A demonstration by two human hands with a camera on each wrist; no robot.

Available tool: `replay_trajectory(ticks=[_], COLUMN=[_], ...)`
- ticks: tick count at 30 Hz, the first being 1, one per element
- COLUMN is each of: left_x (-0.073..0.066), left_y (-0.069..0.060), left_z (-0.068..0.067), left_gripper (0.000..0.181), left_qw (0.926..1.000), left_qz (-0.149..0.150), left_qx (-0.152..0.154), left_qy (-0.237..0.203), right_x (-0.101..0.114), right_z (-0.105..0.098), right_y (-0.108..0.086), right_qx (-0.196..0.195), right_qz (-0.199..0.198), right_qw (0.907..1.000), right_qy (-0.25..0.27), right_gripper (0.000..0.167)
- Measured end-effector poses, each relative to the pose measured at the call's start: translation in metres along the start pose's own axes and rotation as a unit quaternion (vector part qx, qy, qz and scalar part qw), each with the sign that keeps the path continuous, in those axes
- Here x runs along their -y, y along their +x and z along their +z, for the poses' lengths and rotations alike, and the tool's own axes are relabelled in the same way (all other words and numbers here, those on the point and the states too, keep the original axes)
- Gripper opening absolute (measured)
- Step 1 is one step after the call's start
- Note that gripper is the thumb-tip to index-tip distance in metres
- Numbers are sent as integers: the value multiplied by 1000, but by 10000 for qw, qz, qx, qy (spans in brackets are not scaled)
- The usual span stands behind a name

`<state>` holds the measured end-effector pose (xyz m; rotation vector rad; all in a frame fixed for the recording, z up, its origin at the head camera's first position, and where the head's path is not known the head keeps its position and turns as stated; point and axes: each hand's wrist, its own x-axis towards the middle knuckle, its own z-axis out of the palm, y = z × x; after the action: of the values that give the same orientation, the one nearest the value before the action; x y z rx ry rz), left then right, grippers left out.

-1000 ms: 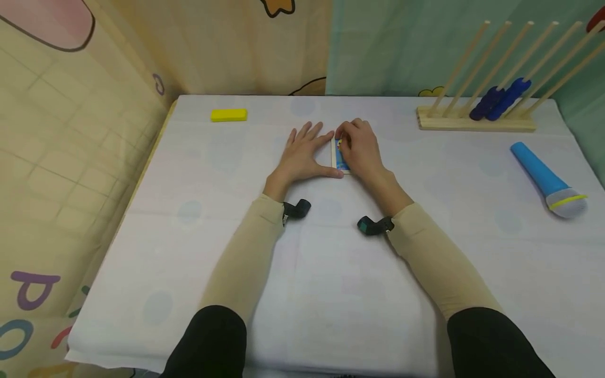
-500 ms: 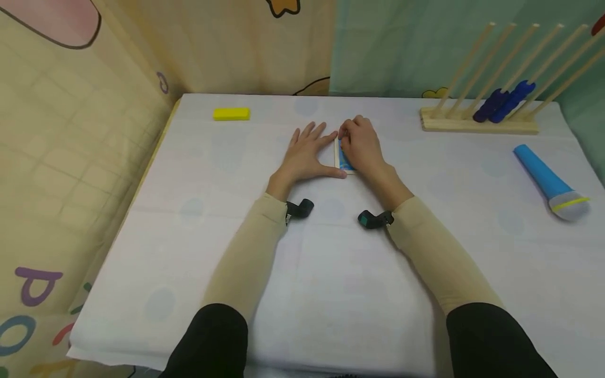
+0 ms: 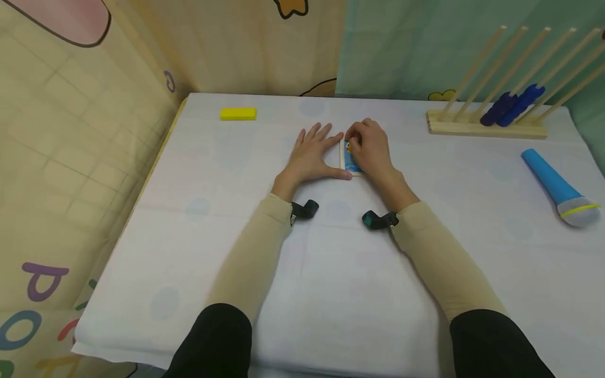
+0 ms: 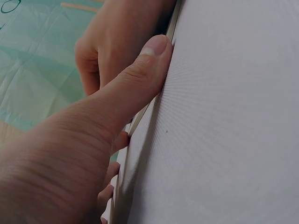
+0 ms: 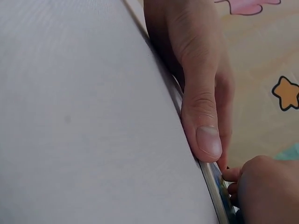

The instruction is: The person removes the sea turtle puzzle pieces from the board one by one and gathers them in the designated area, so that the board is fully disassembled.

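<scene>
A small board point(image 3: 348, 165) with a pale frame and a blue picture lies flat on the white table, partly covered by my right hand. Part of a yellow figure shows on it. My left hand point(image 3: 309, 158) is spread beside the board, with thumb and index finger touching its edge; the left wrist view shows that thumb point(image 4: 152, 53) on the rim. My right hand point(image 3: 373, 149) is over the board's right part with bent fingers. In the right wrist view its fingertips point(image 5: 231, 175) reach the picture surface; whether they pinch a piece is hidden.
A yellow block point(image 3: 238, 114) lies at the back left. On the right are a wooden stand point(image 3: 487, 128) with upright pegs and dark blue pieces, and a blue toy microphone point(image 3: 550, 176). Printed curtains point(image 3: 264, 47) line the back and left.
The head view has shifted slightly, moving everything a little rightward in the picture. Both hands stay at the board; the right fingers have shifted a little, showing more of the yellow figure.
</scene>
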<state>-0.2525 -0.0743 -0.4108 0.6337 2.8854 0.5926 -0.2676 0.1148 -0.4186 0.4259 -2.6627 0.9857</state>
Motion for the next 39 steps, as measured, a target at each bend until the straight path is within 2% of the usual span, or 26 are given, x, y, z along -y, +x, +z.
replay_trajectory(ticks=[10, 20, 29, 32, 39], left_x=[3, 1, 1, 1, -2], left_y=[0, -4, -4, -3, 0], left_z=[1, -3, -4, -3, -2], left_gripper=[111, 110, 111, 112, 111], left_qw=[10000, 10000, 10000, 10000, 9999], left_qz=[-57, -74, -75, -85, -103], left_qx=[-6, 46, 7, 3, 87], left_qy=[66, -30, -10, 18, 1], right_x=[3, 8, 10, 9, 3], right_z=[2, 3, 6, 6, 5], right_y=[-3, 3, -3, -2, 2], right_qx=[-338, -117, -626, -615, -277], right_qz=[-360, -102, -591, -528, -177], right_qw=[9982, 9990, 9928, 9937, 9978], right_qy=[-346, -427, -837, -769, -579], right_gripper=[20, 25, 18, 18, 24])
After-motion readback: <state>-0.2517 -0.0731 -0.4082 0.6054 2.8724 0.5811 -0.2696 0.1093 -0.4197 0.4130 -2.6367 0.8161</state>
